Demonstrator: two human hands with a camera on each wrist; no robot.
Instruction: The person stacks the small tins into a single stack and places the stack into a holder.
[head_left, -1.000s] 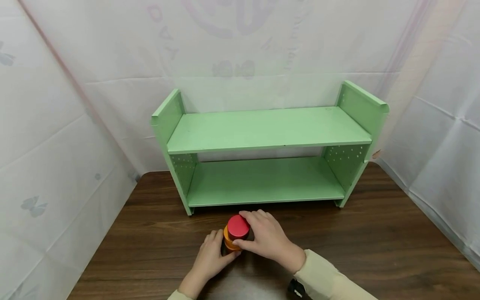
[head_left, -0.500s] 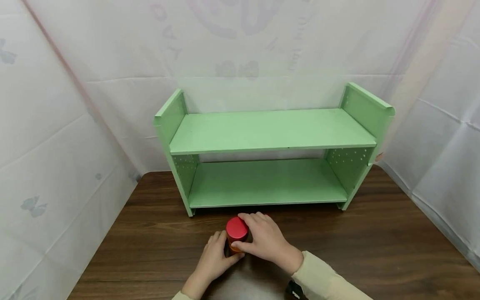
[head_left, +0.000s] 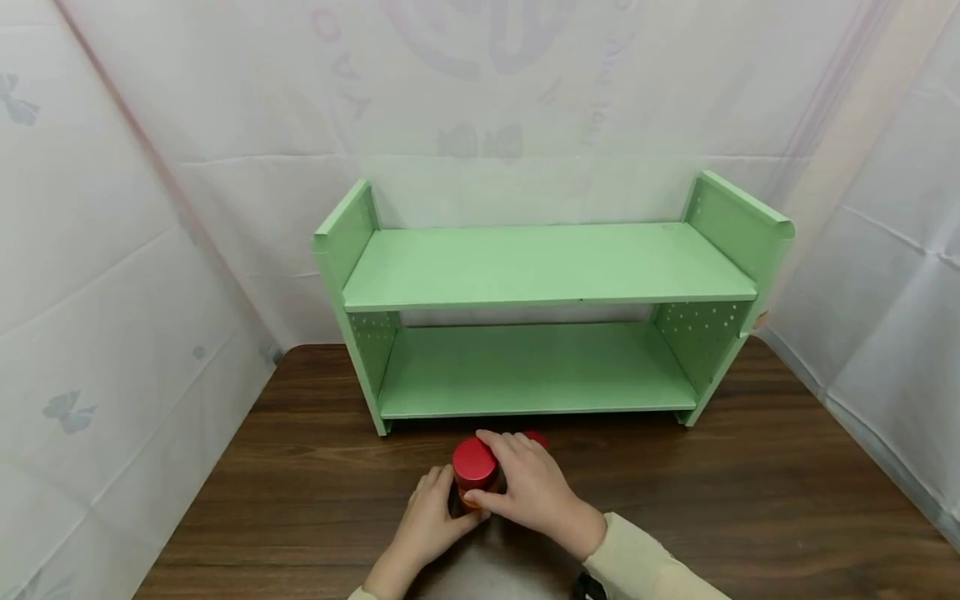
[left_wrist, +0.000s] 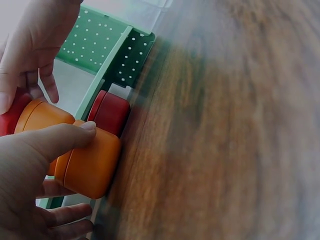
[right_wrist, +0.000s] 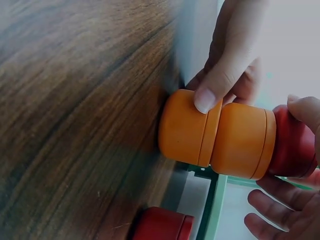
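Sleeves (head_left: 645, 554): pale, nearest my head view; the right one shows more of its length.
Left-hand grip (head_left: 429, 518): closed on the lower orange jar (right_wrist: 182, 127), thumb on one side, fingers on the other; probably to brace the base.
Right-hand grip (head_left: 531, 486): thumb and forefinger pinch the top red jar (head_left: 474, 460); the remaining fingers hang free; I judge this hold steadies the top.
Stack (left_wrist: 47, 116): lower orange, upper orange jar (right_wrist: 240, 140), then red; upright between both grips, seemingly resting on the tabletop (head_left: 675, 500); the middle jar looks borne by the one below.
Second red jar (right_wrist: 160, 225): upright beyond the right-hand grip, partly hidden in my head view; apart from the stack, perhaps for working room.
Green shelf (head_left: 551, 267): two-tiered, behind the jars.
White cloth (head_left: 225, 125): hangs behind everything, faintly printed.
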